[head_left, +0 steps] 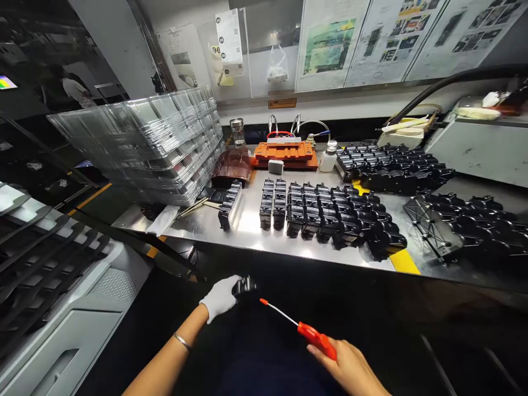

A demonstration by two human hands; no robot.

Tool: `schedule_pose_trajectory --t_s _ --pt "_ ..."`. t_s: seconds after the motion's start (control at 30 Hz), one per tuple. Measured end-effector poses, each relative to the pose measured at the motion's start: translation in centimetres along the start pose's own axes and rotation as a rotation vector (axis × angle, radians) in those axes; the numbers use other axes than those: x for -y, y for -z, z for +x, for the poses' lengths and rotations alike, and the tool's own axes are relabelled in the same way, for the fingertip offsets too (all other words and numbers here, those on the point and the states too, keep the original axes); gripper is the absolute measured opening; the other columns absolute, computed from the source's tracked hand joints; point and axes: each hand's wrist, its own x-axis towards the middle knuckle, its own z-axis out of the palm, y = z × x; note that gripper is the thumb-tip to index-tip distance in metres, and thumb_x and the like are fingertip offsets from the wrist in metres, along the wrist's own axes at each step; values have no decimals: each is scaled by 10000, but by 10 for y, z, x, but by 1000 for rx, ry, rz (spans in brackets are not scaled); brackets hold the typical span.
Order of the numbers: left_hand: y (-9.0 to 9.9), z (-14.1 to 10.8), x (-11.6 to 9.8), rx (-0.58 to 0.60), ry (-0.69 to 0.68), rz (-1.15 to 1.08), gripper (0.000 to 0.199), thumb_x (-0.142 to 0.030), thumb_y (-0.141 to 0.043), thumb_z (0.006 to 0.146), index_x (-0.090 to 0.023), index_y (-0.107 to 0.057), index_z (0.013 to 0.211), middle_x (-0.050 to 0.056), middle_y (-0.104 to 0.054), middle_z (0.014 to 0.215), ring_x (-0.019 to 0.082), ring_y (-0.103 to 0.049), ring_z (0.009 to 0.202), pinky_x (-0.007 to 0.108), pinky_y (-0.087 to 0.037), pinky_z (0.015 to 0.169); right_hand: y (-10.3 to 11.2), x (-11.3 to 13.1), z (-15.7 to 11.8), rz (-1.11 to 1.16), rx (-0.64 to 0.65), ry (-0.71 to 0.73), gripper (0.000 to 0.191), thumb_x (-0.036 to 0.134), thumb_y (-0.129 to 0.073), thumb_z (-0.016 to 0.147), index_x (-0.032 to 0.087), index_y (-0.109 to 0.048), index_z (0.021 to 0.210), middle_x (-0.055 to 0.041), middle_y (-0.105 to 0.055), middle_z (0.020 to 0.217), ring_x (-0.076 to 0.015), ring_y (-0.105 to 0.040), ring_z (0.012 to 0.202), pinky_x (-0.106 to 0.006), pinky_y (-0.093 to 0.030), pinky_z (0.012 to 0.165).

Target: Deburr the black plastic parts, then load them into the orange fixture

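My left hand (220,298), in a white glove, is closed around a black part (244,285) held in front of the bench edge; the part is small and partly blurred. Bare, my right hand (344,360) grips the red handle of a screwdriver-like tool (313,334). Its thin metal shaft points up and left, ending in a red tip just right of the black part and apart from it. Rows of black moulded housings (330,214) stand on the bench beyond my hands. A single black housing (231,204) stands further left.
Stacked clear plastic trays (165,143) rise at the bench's left. An orange fixture (284,153) sits at the back beside a white bottle (329,157). More black housings (396,165) fill the right. A grey crate (99,308) stands at lower left. The metal bench (247,236) has a front edge.
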Motion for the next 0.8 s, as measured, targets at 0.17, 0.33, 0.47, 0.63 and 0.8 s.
schedule_pose_trajectory --t_s 0.17,0.33,0.47,0.63,0.8 --pt "2 -7 -9 32 -54 161 257 -172 -742 551 -219 -683 797 16 -698 871 275 -587 1051 402 -377 1004 1 -2 0 1 -4 -26 471 614 -388 863 249 -630 690 5 -692 682 -203 -648 655 -262 -394 598" --pt "0 4 -16 -91 7 172 334 -369 -676 680 -156 -621 931 61 -690 903 238 -632 869 348 -484 792 -8 6 -7 -36 20 -3 492 617 -367 884 235 -614 695 -5 -692 692 -201 -647 663 -265 -380 606" --pt "-15 21 -10 -233 94 169 334 -454 -605 738 -140 -576 844 102 -676 850 236 -630 810 338 -482 720 -14 19 -11 -53 59 70 500 629 -362 896 228 -589 701 1 -675 669 -185 -639 647 -257 -363 603" --pt "-30 30 -7 -269 137 183 398 -558 -615 717 -172 -555 793 69 -664 784 221 -623 760 315 -466 676 -14 27 -14 -116 43 33 504 641 -377 897 214 -587 731 -22 -676 669 -199 -647 661 -264 -343 604" --pt "-31 29 -15 -264 127 230 396 -558 -624 712 -173 -571 790 84 -681 794 245 -642 775 334 -467 697 -14 28 -17 -119 51 -1 508 642 -379 902 212 -589 732 -22 -674 661 -192 -648 648 -262 -329 588"
